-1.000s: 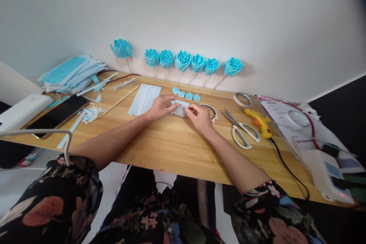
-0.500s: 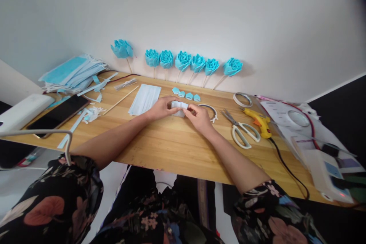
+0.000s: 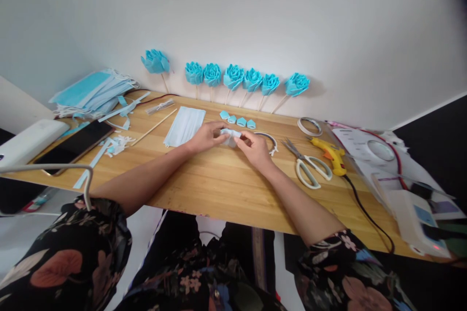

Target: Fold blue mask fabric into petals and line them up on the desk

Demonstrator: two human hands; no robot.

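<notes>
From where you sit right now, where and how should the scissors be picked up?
Best gripped by the white handle loops, coming from the near side with the right hand once it is free. The scissors lie flat, loops toward the person and blades pointing away, which should keep fingers off the edges.

Blk phone [image 3: 76, 147] beside wht box [image 3: 34, 140], R-side papers [image 3: 365, 148], wht unit [image 3: 406, 216] w/ red light [image 3: 437, 248]

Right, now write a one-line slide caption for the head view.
Two hands fold a pale piece below four blue petals and seven blue flowers.
</notes>
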